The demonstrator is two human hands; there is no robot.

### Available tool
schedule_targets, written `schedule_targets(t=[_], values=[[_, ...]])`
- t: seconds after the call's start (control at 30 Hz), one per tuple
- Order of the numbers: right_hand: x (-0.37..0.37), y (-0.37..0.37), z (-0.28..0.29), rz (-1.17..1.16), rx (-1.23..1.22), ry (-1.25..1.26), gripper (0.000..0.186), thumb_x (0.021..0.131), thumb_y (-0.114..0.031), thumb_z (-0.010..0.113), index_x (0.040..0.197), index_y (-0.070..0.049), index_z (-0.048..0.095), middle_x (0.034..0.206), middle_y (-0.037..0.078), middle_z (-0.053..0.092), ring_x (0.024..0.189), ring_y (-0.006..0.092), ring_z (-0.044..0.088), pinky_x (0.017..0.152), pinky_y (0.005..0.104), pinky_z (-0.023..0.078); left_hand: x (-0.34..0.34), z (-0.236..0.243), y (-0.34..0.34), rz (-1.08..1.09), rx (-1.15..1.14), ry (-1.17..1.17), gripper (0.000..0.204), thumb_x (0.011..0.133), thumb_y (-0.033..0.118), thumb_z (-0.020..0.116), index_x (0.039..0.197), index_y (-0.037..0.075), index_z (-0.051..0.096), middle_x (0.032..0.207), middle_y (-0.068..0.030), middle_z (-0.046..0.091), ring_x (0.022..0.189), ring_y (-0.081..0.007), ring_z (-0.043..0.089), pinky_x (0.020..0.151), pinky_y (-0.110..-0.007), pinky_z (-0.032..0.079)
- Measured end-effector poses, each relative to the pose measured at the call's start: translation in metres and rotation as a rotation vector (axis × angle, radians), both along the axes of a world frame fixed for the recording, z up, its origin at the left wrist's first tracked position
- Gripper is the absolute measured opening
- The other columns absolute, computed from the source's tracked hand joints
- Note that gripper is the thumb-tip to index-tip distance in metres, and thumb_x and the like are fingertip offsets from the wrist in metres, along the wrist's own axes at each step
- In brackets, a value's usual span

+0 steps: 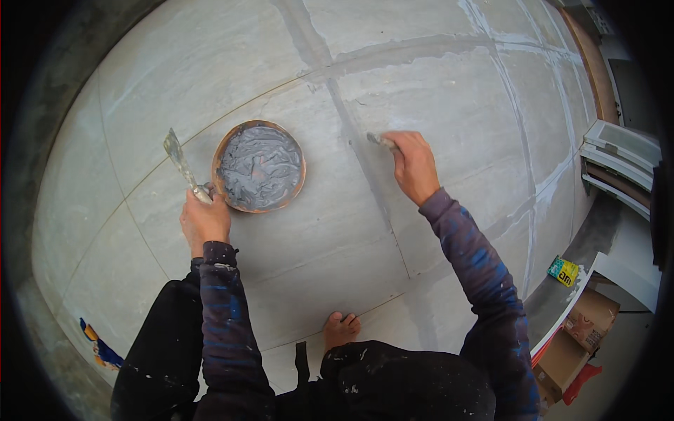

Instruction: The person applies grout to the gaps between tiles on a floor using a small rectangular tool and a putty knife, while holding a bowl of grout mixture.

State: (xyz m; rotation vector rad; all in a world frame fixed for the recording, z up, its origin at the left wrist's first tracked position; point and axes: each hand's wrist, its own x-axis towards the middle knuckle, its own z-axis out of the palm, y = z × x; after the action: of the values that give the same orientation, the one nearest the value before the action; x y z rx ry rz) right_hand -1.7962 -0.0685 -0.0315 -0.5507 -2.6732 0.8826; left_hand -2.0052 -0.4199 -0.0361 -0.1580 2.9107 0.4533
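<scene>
My left hand is closed around the handle of a putty knife, its smeared blade pointing up and away. The same hand's fingers are at the near left rim of a round, brownish bowl; whether they grip the rim is hard to see. Wet grey grout paste fills the bowl in rough ridges. To the right, my right hand is closed on a small spatula with grey on its tip. Most of that tool is hidden in the fingers. It is over the tiles, just right of a grey-filled joint.
Large grey floor tiles spread around me, some joints smeared with grout. My bare foot is on them. At right are stacked white-edged panels, a yellow-green packet and cardboard boxes. A blue-orange wrapper lies lower left.
</scene>
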Motion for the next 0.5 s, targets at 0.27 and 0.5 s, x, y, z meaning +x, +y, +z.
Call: schedule_targets(t=[0.27,0.5], values=[[-0.159,0.065,-0.058,0.091,0.34,-0.079,0.027,0.094,-0.008,0.053,0.112,-0.014,0.073,0.112,0.001,0.072,0.114,0.0249,0.06,0.092,0.0413,0.047,0.022,-0.017,0.03,-0.015,0.078,-0.033,0.024,0.081,0.02,0.073,0.102,0.009,0.072,0.097,-0.0165,0.076,0.097,-0.0371,0.072,0.085,-0.047,0.054],[-0.093,0.041,-0.049,0.286,0.315,-0.131,0.025,0.094,-0.009,0.056,0.111,-0.015,0.073,0.105,-0.001,0.072,0.108,0.0207,0.061,0.087,0.0384,0.045,-0.008,-0.044,0.005,0.014,0.19,-0.044,0.027,0.083,0.021,0.072,0.108,0.011,0.071,0.1,-0.0144,0.077,0.098,-0.0358,0.073,0.085,-0.046,0.054]])
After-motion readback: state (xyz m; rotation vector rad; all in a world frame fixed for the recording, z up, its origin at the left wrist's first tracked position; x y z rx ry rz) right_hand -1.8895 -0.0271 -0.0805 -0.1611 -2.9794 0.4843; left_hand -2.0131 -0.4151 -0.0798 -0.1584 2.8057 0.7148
